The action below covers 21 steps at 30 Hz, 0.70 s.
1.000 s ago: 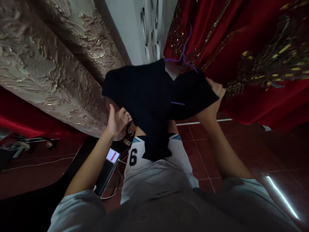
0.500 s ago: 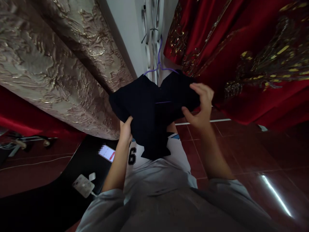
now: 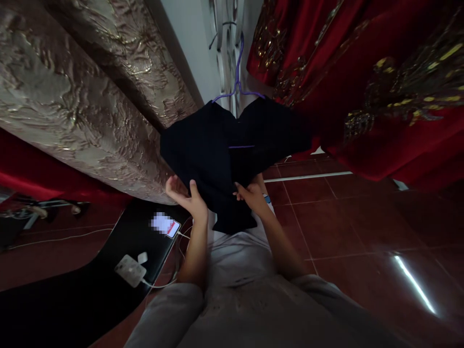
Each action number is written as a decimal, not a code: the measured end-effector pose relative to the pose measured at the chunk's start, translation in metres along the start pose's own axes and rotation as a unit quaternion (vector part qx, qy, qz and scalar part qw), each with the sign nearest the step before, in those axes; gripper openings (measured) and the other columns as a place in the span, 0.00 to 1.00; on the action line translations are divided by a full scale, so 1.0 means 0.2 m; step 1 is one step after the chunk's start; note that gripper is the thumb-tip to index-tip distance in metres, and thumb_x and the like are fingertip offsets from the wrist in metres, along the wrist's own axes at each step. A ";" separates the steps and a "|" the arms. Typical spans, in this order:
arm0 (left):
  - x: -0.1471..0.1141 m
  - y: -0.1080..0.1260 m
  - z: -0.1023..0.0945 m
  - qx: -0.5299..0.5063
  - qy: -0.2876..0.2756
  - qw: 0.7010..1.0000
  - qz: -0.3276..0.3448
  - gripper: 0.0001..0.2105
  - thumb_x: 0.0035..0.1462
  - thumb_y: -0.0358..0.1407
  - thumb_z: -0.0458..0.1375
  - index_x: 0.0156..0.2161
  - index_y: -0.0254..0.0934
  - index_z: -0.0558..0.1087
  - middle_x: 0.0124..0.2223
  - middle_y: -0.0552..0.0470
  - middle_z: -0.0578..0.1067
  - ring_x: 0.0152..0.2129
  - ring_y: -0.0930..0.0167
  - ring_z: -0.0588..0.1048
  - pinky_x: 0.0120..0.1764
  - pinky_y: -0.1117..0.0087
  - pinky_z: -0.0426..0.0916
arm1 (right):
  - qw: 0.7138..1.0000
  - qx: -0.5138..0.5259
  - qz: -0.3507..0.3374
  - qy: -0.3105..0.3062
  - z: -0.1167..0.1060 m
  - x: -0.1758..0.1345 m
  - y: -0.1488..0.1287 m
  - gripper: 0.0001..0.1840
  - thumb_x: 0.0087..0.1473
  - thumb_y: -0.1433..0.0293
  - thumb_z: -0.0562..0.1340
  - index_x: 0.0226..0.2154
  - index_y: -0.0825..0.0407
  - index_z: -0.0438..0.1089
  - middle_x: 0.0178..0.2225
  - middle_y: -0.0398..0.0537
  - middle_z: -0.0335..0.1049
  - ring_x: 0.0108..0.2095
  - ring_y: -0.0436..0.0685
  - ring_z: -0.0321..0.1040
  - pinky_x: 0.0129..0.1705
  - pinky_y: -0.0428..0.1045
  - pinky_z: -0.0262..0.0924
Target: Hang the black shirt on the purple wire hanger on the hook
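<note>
A dark, nearly black shirt [image 3: 199,140] with an open front hangs in front of me on a purple hanger [image 3: 238,87]. The hanger's hook goes up beside a white metal frame [image 3: 223,63], and its lower bar shows inside the neck opening. At the shirt's lower left edge is my left hand [image 3: 190,199], open, thumb and fingers apart, against the cloth. My right hand [image 3: 252,196] pinches the front edge of the shirt near the middle, its fingers closed. The shirt's lower part hangs down over my lap.
On the left hangs a gold-patterned cloth [image 3: 90,96]; on the right, red garments [image 3: 348,67] with gold sequins. A black bench [image 3: 119,251] holds a lit phone [image 3: 170,227], a power bank [image 3: 130,270] and a small white case [image 3: 142,257], with white cables. Red tiles cover the floor [image 3: 337,227].
My right hand has left the shirt's right shoulder and come down to its front edge. My left hand has loosened its grip and spread its fingers. The right side of the shirt now hangs more spread out.
</note>
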<state>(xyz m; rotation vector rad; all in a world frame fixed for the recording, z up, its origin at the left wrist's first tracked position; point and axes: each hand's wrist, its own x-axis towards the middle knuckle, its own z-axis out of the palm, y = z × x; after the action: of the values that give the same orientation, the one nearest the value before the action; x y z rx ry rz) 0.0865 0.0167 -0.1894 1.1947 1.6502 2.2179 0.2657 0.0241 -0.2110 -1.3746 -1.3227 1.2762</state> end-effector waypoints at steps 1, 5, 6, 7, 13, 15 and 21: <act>-0.04 -0.01 0.00 0.035 -0.017 0.999 0.038 0.20 0.62 0.36 0.62 0.59 0.40 0.67 0.59 0.43 0.69 0.60 0.63 0.68 0.66 0.55 0.61 | 1.000 0.000 0.005 0.012 0.00 -0.01 -0.02 0.32 0.57 0.46 0.61 0.13 0.50 0.65 0.16 0.50 0.68 0.24 0.55 0.72 0.31 0.48 0.63; -0.23 -0.03 0.01 0.058 -0.286 0.954 0.065 0.07 0.64 0.32 0.58 0.47 0.39 0.74 0.45 0.45 0.75 0.46 0.63 0.75 0.53 0.58 0.69 | 0.999 0.005 0.002 0.052 0.03 -0.05 -0.05 0.34 0.53 0.45 0.65 0.11 0.51 0.62 0.12 0.43 0.60 0.17 0.48 0.57 0.22 0.47 0.48; -0.26 -0.03 0.03 0.043 -0.331 0.941 0.052 0.07 0.64 0.31 0.58 0.46 0.39 0.74 0.43 0.45 0.76 0.44 0.64 0.75 0.50 0.60 0.70 | 0.999 0.016 -0.002 0.051 0.03 -0.05 -0.05 0.33 0.52 0.45 0.65 0.11 0.51 0.62 0.12 0.43 0.59 0.17 0.48 0.56 0.23 0.47 0.48; -0.28 -0.03 0.04 0.033 -0.352 0.934 0.041 0.06 0.64 0.31 0.57 0.46 0.39 0.73 0.42 0.45 0.77 0.42 0.64 0.76 0.48 0.61 0.71 | 0.998 0.031 -0.007 0.045 0.04 -0.06 -0.05 0.32 0.52 0.46 0.66 0.12 0.52 0.63 0.13 0.43 0.60 0.18 0.48 0.56 0.23 0.47 0.48; -0.25 -0.05 0.15 0.042 -0.339 0.939 0.021 0.04 0.64 0.33 0.58 0.37 0.38 0.74 0.35 0.50 0.77 0.35 0.67 0.75 0.42 0.65 0.69 | 0.991 0.134 -0.028 -0.012 -0.06 0.02 -0.24 0.23 0.47 0.50 0.69 0.24 0.54 0.73 0.15 0.39 0.62 0.18 0.45 0.54 0.22 0.45 0.48; -0.24 -0.09 0.19 0.060 -0.358 0.932 0.014 0.04 0.63 0.32 0.58 0.35 0.38 0.73 0.35 0.50 0.76 0.35 0.67 0.75 0.42 0.65 0.68 | 0.984 0.164 -0.069 0.031 -0.12 0.09 -0.41 0.20 0.49 0.53 0.69 0.26 0.53 0.74 0.15 0.38 0.60 0.17 0.44 0.52 0.20 0.44 0.44; -0.15 -0.02 0.23 0.063 -0.464 0.884 0.006 0.04 0.56 0.29 0.63 0.31 0.40 0.76 0.32 0.50 0.77 0.30 0.66 0.75 0.38 0.66 0.68 | 0.958 0.166 -0.216 0.093 -0.21 0.19 -0.79 0.19 0.59 0.53 0.66 0.29 0.52 0.71 0.17 0.36 0.56 0.17 0.42 0.51 0.19 0.41 0.41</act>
<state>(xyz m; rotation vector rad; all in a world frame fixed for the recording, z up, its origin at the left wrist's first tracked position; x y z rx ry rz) 0.1357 0.0373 -0.2031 1.8699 1.3308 1.1574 0.2789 0.0818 -0.0552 -0.8844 -1.1366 0.9868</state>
